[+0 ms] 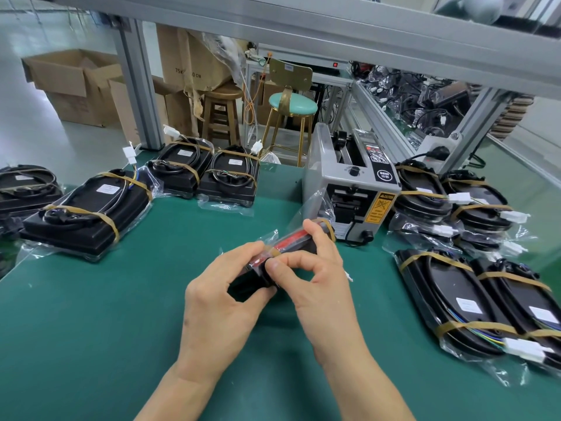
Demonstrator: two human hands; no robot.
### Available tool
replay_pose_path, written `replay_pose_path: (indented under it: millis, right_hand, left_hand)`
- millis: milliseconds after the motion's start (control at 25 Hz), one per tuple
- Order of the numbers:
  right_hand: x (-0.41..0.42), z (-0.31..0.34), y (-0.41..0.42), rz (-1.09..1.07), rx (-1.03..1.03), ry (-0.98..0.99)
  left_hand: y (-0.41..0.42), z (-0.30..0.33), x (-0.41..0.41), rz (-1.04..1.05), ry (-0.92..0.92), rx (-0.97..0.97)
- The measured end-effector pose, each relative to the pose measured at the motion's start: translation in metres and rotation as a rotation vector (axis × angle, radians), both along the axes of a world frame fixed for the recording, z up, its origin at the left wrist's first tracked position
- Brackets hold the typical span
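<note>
Taped, bagged black units [88,208] lie at the left of a green surface [106,329]. At centre, the left hand [221,302] closes its grip round a small black-and-red part in a clear plastic bag [291,238], held over the surface. The right hand [321,278] pinches a brown tape strip [274,253] on it. This looks like sealing the bag, and next the tape needs pressing flat. Fingers hide the part's shape. A grey tape dispenser [352,183] stands behind, to the right.

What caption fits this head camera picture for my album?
The left hand and right hand hold a bagged red-and-black part over the green mat.
</note>
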State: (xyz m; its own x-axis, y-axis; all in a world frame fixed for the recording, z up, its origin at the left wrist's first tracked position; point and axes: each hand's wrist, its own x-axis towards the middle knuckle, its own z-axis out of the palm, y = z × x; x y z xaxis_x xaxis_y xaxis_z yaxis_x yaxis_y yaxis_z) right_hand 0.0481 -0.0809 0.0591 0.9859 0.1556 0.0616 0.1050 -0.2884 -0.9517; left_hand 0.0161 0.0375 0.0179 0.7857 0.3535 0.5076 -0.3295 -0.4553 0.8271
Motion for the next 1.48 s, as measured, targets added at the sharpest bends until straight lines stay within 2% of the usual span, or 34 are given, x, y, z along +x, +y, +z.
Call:
replay_pose_path:
  millis: [320, 560, 640, 840, 1000, 1320, 1480]
  right_hand:
    - [-0.005, -0.010, 0.010, -0.115, 0.045, -0.071]
    - [-0.009, -0.021, 0.016, -0.279, 0.319, -0.048]
    - [-0.006, -0.022, 0.017, -0.269, 0.376, -0.024]
    - [-0.006, -0.022, 0.021, -0.237, 0.282, -0.081]
    - [-0.004, -0.023, 0.024, -0.220, 0.325, -0.088]
    - [-0.006, -0.021, 0.014, -0.088, 0.031, -0.181]
    - [0.002, -0.018, 0.005, -0.076, 0.101, -0.165]
  left_hand:
    - [-0.003, 0.005, -0.001, -0.004, -0.007, -0.009]
    - [-0.002, 0.002, -0.002, -0.016, 0.014, 0.017]
    - [-0.001, 0.001, -0.002, -0.014, 0.019, 0.019]
    - [-0.001, 0.002, -0.002, -0.009, 0.023, 0.024]
    - [-0.002, 0.005, -0.002, -0.007, 0.025, -0.007]
    - [-0.002, 0.004, -0.001, 0.032, 0.047, -0.059]
    - [-0.002, 0.009, -0.001, 0.024, 0.062, -0.048]
